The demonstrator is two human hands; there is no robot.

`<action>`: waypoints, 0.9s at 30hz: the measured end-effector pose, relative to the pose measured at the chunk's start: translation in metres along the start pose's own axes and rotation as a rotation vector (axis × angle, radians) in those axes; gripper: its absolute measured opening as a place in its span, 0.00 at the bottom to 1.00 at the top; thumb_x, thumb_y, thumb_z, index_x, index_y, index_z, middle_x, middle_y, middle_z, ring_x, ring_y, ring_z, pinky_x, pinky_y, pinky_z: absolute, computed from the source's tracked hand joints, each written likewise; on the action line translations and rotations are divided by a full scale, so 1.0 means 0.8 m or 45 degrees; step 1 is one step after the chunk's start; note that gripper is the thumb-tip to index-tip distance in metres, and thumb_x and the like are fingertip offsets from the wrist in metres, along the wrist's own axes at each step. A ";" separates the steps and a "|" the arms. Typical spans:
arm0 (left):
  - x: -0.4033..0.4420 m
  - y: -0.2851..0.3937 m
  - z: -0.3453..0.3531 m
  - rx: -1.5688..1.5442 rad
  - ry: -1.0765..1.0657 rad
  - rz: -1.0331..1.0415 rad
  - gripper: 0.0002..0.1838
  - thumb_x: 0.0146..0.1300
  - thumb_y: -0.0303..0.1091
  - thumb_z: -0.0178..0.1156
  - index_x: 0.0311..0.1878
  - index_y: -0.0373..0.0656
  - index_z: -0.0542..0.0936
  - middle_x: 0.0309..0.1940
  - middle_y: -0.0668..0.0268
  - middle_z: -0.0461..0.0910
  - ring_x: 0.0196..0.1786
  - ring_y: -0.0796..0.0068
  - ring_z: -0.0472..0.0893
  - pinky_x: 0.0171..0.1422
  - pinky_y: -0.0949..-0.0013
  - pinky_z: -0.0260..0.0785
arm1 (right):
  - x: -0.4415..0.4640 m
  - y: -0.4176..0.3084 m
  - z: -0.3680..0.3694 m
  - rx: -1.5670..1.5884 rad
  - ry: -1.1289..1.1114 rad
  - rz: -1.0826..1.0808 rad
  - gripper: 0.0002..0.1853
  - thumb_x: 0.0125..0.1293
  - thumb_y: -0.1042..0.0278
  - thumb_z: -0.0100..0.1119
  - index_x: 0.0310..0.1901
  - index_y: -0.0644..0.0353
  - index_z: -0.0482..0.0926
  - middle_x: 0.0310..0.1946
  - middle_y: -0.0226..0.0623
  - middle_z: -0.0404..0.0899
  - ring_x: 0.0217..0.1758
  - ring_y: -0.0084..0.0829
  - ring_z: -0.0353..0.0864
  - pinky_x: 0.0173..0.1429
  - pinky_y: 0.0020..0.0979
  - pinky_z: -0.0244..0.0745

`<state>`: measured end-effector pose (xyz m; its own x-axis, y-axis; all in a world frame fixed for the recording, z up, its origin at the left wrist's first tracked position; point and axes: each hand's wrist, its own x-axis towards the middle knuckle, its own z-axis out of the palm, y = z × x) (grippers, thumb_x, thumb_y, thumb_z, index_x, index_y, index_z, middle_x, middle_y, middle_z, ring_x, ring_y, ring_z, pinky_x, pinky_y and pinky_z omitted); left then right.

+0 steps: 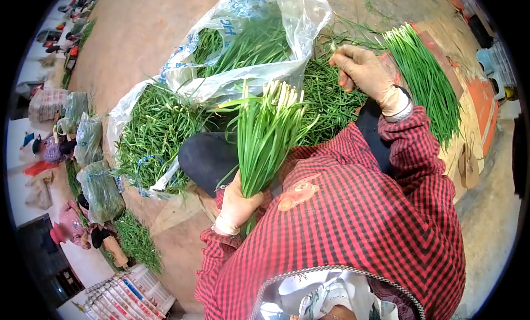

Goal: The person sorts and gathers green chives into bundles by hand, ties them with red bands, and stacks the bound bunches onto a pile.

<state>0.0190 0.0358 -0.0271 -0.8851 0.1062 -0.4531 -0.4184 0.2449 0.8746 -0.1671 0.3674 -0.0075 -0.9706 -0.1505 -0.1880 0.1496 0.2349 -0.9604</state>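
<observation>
My left hand (237,203), in a pale glove, is wrapped round the leafy lower part of a bunch of garlic chives (265,138). The bunch stands upright over my lap with its pale cut ends at the top. My right hand (364,74), also gloved, is off to the right, apart from the bunch. Its fingers are curled together over loose green trimmings (334,99), and a small pale bit shows at the fingertips, too small to name. To the right of that hand lies a neat pile of chives (425,83), pale ends pointing away.
In front stands a clear plastic bag (309,22) of chives. A heap of loose leaves (157,121) lies at the left. Further left are packed bags (102,190), stacked crates (130,292) and other people (69,226) working. A sandal (469,168) is at the right.
</observation>
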 end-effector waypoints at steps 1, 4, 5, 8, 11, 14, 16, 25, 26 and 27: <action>0.004 -0.006 -0.003 0.105 0.012 0.077 0.32 0.49 0.25 0.61 0.62 0.40 0.72 0.43 0.60 0.84 0.43 0.70 0.84 0.50 0.68 0.75 | -0.005 -0.015 -0.001 -0.204 0.027 0.120 0.16 0.73 0.58 0.54 0.53 0.59 0.78 0.18 0.28 0.76 0.16 0.17 0.72 0.20 0.19 0.66; 0.011 -0.004 0.000 0.381 0.065 0.109 0.35 0.47 0.27 0.62 0.64 0.42 0.71 0.42 0.54 0.84 0.43 0.57 0.85 0.50 0.63 0.76 | -0.026 -0.035 0.034 -0.608 -0.193 -0.273 0.21 0.67 0.50 0.57 0.54 0.57 0.79 0.26 0.39 0.81 0.27 0.31 0.81 0.33 0.32 0.76; 0.010 0.004 0.003 0.384 0.061 0.111 0.35 0.47 0.27 0.62 0.64 0.42 0.71 0.42 0.54 0.84 0.43 0.57 0.85 0.50 0.63 0.76 | -0.025 -0.035 0.049 -0.850 -0.223 -0.457 0.25 0.64 0.46 0.58 0.52 0.58 0.80 0.32 0.46 0.83 0.33 0.40 0.85 0.41 0.39 0.79; 0.009 0.021 0.011 0.825 0.136 0.212 0.39 0.45 0.25 0.62 0.67 0.43 0.69 0.42 0.53 0.84 0.43 0.59 0.85 0.52 0.65 0.75 | -0.005 -0.039 0.084 -1.230 -0.533 -0.203 0.23 0.59 0.46 0.60 0.43 0.59 0.82 0.34 0.48 0.83 0.42 0.50 0.83 0.46 0.44 0.77; 0.007 0.034 0.018 0.986 0.177 0.192 0.38 0.45 0.25 0.62 0.66 0.44 0.70 0.43 0.52 0.84 0.45 0.55 0.84 0.52 0.63 0.74 | 0.013 0.009 0.099 -1.058 -0.554 -0.411 0.22 0.60 0.46 0.58 0.39 0.61 0.80 0.27 0.50 0.81 0.37 0.54 0.82 0.44 0.48 0.76; 0.008 0.026 0.010 0.865 0.187 0.181 0.37 0.45 0.24 0.61 0.66 0.44 0.70 0.42 0.55 0.84 0.44 0.60 0.85 0.52 0.65 0.74 | 0.005 0.005 0.108 -0.444 -0.521 -0.126 0.14 0.64 0.58 0.56 0.40 0.62 0.79 0.25 0.42 0.81 0.25 0.36 0.81 0.30 0.35 0.76; 0.010 0.024 0.003 0.649 0.186 0.136 0.36 0.45 0.23 0.60 0.64 0.41 0.71 0.42 0.60 0.85 0.43 0.70 0.84 0.53 0.70 0.73 | -0.007 -0.007 0.103 0.227 -0.507 0.232 0.09 0.69 0.66 0.53 0.43 0.62 0.79 0.20 0.31 0.78 0.17 0.15 0.73 0.18 0.17 0.66; 0.007 0.002 -0.013 0.322 0.081 0.081 0.35 0.46 0.22 0.59 0.64 0.39 0.71 0.46 0.60 0.83 0.48 0.71 0.82 0.55 0.70 0.71 | 0.003 0.017 -0.024 0.580 0.186 -0.129 0.16 0.72 0.53 0.54 0.41 0.59 0.80 0.22 0.26 0.75 0.23 0.17 0.72 0.26 0.18 0.65; 0.006 -0.003 -0.014 0.244 0.100 0.093 0.34 0.47 0.27 0.61 0.63 0.42 0.72 0.43 0.57 0.85 0.44 0.65 0.84 0.53 0.66 0.74 | 0.010 0.035 -0.049 0.366 0.245 -0.004 0.19 0.70 0.51 0.57 0.46 0.60 0.79 0.26 0.30 0.78 0.27 0.20 0.76 0.31 0.21 0.70; 0.005 -0.003 -0.014 0.242 0.102 0.092 0.34 0.47 0.27 0.61 0.63 0.42 0.72 0.43 0.57 0.85 0.44 0.65 0.84 0.53 0.66 0.74 | 0.019 0.053 -0.065 0.150 0.303 0.117 0.23 0.67 0.49 0.59 0.51 0.62 0.78 0.30 0.34 0.81 0.31 0.23 0.79 0.36 0.23 0.75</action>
<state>0.0145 0.0250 -0.0292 -0.9281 0.0549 -0.3682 -0.3136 0.4177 0.8527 -0.1852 0.4251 -0.0406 -0.9669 0.0996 -0.2350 0.2463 0.1215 -0.9616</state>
